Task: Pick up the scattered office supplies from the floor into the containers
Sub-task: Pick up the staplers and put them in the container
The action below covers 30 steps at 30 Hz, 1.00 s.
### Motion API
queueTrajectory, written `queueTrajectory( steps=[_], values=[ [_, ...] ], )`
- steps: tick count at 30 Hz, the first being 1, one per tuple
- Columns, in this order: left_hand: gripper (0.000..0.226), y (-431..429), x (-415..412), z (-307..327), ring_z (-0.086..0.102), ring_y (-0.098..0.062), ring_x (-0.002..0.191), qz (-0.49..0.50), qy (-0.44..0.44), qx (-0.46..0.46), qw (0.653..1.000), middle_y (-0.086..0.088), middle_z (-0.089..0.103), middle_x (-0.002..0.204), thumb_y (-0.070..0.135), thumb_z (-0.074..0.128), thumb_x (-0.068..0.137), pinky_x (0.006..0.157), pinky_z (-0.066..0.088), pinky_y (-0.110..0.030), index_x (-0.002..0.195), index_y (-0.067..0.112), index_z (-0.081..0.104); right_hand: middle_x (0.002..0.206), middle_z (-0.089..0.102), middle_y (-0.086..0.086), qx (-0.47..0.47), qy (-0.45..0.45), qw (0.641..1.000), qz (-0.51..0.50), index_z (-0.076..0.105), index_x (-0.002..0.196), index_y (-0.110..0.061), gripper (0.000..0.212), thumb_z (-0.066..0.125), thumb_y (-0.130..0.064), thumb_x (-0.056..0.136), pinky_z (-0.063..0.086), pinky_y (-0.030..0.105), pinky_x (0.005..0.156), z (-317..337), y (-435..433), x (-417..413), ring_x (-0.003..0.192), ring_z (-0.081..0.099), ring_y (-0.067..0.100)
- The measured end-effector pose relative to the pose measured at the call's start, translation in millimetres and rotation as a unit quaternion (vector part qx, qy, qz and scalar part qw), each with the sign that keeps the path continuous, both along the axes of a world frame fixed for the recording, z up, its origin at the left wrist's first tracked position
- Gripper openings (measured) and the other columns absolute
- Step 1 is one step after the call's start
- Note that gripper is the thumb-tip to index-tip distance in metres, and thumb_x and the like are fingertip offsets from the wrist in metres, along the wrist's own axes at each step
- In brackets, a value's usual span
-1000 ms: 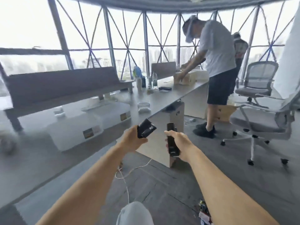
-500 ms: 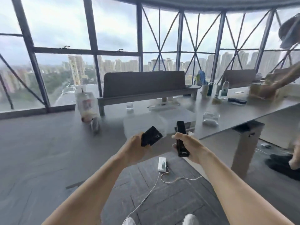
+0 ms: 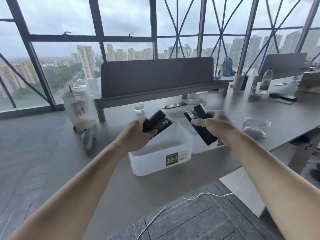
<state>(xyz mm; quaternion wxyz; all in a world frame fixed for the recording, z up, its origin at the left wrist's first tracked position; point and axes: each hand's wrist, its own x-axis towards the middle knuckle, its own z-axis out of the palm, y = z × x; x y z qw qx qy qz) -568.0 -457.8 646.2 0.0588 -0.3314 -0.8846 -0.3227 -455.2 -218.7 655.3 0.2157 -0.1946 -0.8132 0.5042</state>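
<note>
Left hand [image 3: 136, 135] grips a black stapler [image 3: 158, 122] directly above the near translucent plastic container [image 3: 173, 153]; right hand [image 3: 213, 125] grips another black stapler [image 3: 201, 125] over the right-hand container [image 3: 199, 146].

Overcast daylight, soft and even, with motion smear in the middle distance.

Light enters through the tall windows [image 3: 121, 49] ahead under a grey sky, so the counter [image 3: 52, 161] shows only faint, diffuse shadows and a dull sheen. The left hand [image 3: 136, 135], right hand [image 3: 213, 125] and the bag [image 3: 78, 113] by the glass are blurred; the plastic container [image 3: 173, 156] label reads fairly sharp. Wide-angle distortion bends the window frames outward and stretches both forearms toward the lower corners.
</note>
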Motion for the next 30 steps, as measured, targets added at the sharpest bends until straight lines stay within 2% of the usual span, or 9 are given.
queueTrajectory(
  steps=[5, 9, 13, 15, 18, 22, 25, 27, 30],
  values=[
    [0.015, 7, -23, 0, 0.054, -0.019, 0.078, -0.018, -0.005, -0.051, 0.999, 0.002, 0.059, 0.082, 0.024, 0.071, 0.085, 0.06, 0.038, -0.027, 0.091, 0.021, 0.057, 0.07, 0.066, -0.002, 0.063, -0.023, 0.997, 0.049, 0.073, 0.085, -0.018, 0.014, 0.082, -0.025, 0.078, 0.041, 0.018, 0.042, 19, 4, -27, 0.056, 0.06, 0.012],
    [0.031, 21, -45, -9, 0.06, -0.022, 0.091, -0.019, 0.011, -0.124, 0.992, 0.002, 0.062, 0.094, 0.016, 0.072, 0.082, 0.072, 0.043, -0.027, 0.111, 0.019, 0.062, 0.08, 0.068, -0.001, 0.092, -0.025, 0.991, 0.089, 0.075, 0.091, -0.014, 0.022, 0.084, -0.027, 0.076, 0.05, 0.023, 0.057, 25, 2, -60, 0.069, 0.064, 0.015],
    [0.033, 37, -67, -25, 0.06, -0.021, 0.089, -0.007, 0.022, -0.209, 0.978, 0.003, 0.064, 0.092, 0.018, 0.076, 0.078, 0.072, 0.047, -0.029, 0.109, 0.023, 0.068, 0.067, 0.066, -0.005, 0.14, -0.058, 0.981, 0.117, 0.072, 0.078, -0.02, 0.016, 0.084, -0.031, 0.077, 0.039, 0.013, 0.045, 19, 12, -81, 0.059, 0.06, 0.01],
    [0.027, 42, -73, -33, 0.053, -0.023, 0.097, 0.019, 0.083, -0.276, 0.957, 0.002, 0.061, 0.089, 0.028, 0.078, 0.075, 0.076, 0.047, -0.03, 0.101, 0.025, 0.07, 0.069, 0.066, -0.004, 0.141, -0.061, 0.979, 0.132, 0.069, 0.073, -0.021, 0.017, 0.084, -0.029, 0.077, 0.042, 0.015, 0.05, 13, 18, -90, 0.063, 0.06, 0.01],
    [0.032, 48, -74, -46, 0.035, -0.028, 0.111, 0.057, 0.163, -0.354, 0.919, -0.002, 0.05, 0.108, 0.043, 0.075, 0.074, 0.094, 0.042, -0.036, 0.098, 0.022, 0.071, 0.082, 0.072, 0.005, 0.151, -0.07, 0.974, 0.157, 0.07, 0.078, -0.018, 0.019, 0.083, -0.031, 0.076, 0.05, 0.027, 0.064, 8, 21, -104, 0.069, 0.063, 0.013],
    [0.037, 47, -76, -52, 0.031, -0.032, 0.128, 0.063, 0.116, -0.341, 0.931, -0.003, 0.029, 0.133, 0.042, 0.077, 0.074, 0.107, 0.035, -0.042, 0.102, 0.019, 0.067, 0.079, 0.073, 0.001, 0.184, -0.098, 0.96, 0.188, 0.072, 0.081, -0.021, 0.02, 0.084, -0.035, 0.074, 0.051, 0.027, 0.065, 9, 22, -118, 0.072, 0.066, 0.015],
    [0.038, 43, -85, -45, 0.042, -0.03, 0.124, 0.049, 0.096, -0.348, 0.931, -0.005, 0.022, 0.143, 0.035, 0.08, 0.074, 0.099, 0.045, -0.043, 0.103, 0.02, 0.06, 0.081, 0.074, 0.0, 0.208, -0.104, 0.952, 0.198, 0.074, 0.087, -0.021, 0.023, 0.084, -0.036, 0.072, 0.054, 0.03, 0.073, 15, 20, -126, 0.078, 0.069, 0.016],
    [0.037, 40, -94, -38, 0.05, -0.029, 0.116, 0.051, 0.094, -0.353, 0.929, -0.005, 0.02, 0.146, 0.026, 0.08, 0.073, 0.098, 0.042, -0.043, 0.103, 0.022, 0.057, 0.077, 0.073, -0.002, 0.215, -0.107, 0.949, 0.203, 0.074, 0.085, -0.02, 0.022, 0.085, -0.035, 0.072, 0.05, 0.027, 0.065, 20, 18, -128, 0.071, 0.067, 0.013],
    [0.042, 34, -107, -31, 0.059, -0.02, 0.096, 0.044, 0.119, -0.353, 0.927, 0.002, 0.049, 0.128, 0.026, 0.079, 0.071, 0.087, 0.03, -0.039, 0.103, 0.027, 0.051, 0.067, 0.066, -0.005, 0.234, -0.115, 0.943, 0.207, 0.071, 0.077, -0.021, 0.02, 0.085, -0.034, 0.072, 0.042, 0.024, 0.058, 26, 15, -128, 0.062, 0.059, 0.01]
  ],
)
